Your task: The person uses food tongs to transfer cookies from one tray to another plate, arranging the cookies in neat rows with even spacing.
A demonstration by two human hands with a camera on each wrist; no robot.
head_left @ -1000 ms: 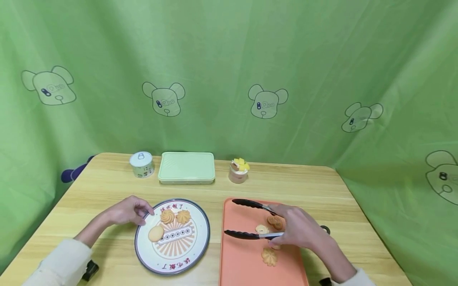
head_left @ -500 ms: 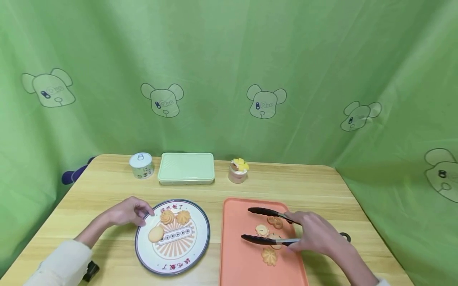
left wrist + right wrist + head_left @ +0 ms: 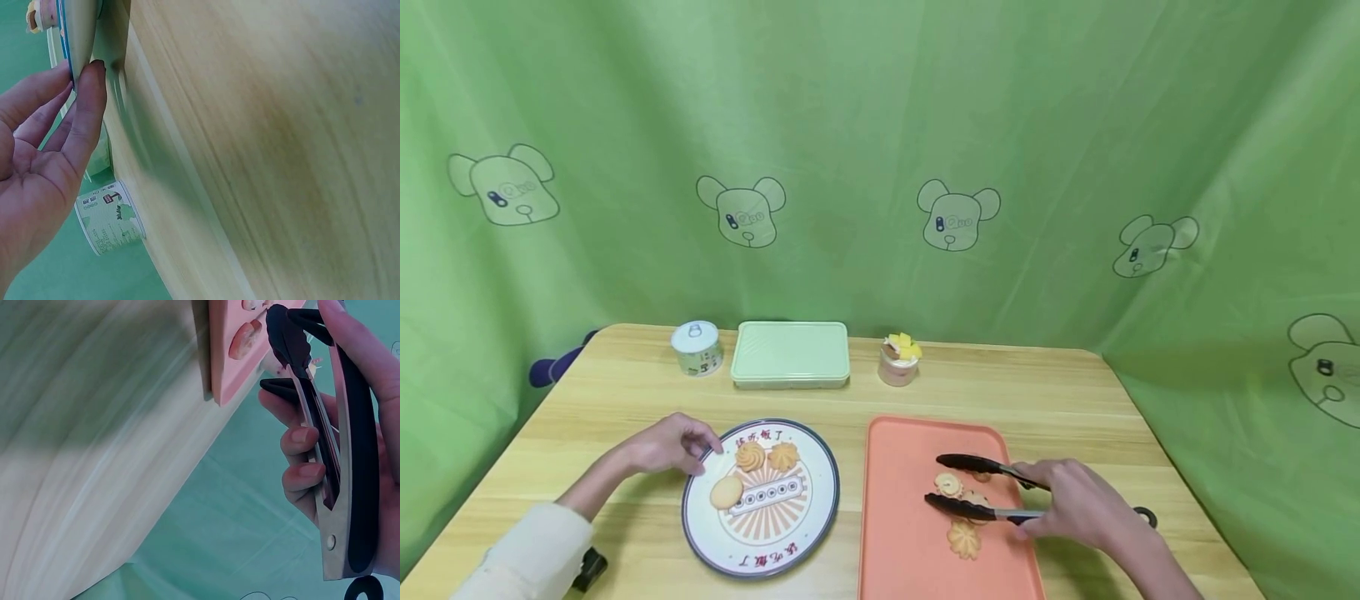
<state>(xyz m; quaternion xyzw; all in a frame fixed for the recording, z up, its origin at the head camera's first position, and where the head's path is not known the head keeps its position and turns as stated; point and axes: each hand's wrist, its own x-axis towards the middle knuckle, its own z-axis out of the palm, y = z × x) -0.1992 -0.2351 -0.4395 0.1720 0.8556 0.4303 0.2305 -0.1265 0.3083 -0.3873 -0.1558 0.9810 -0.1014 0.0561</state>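
Note:
In the head view my left hand (image 3: 673, 442) is at the upper-left rim of a round white plate (image 3: 816, 479). The left wrist view shows its thumb and fingers pinching that rim. On the plate lie a plain round cookie (image 3: 726, 492), a swirled cookie (image 3: 750, 456) and a flower-shaped cookie (image 3: 783, 456). My right hand (image 3: 1078, 504) grips black-tipped metal tongs (image 3: 958, 507), their arms spread apart over a coral tray (image 3: 910, 554). Between and beneath the tips are a small pale cookie (image 3: 948, 484) and others partly covered; a flower-shaped cookie (image 3: 965, 540) lies just nearer.
Along the table's back stand a pull-tab can (image 3: 697, 348), a pale green lidded box (image 3: 791, 354) and a small dessert cup (image 3: 899, 360) topped with yellow cubes. A green curtain (image 3: 850, 125) hangs behind. Something purple (image 3: 553, 367) shows beyond the left edge.
My right hand has drawn the tongs to the right and slightly nearer, lower over the tray's cookies, and their arms have come closer together. The left hand and plate stay put.

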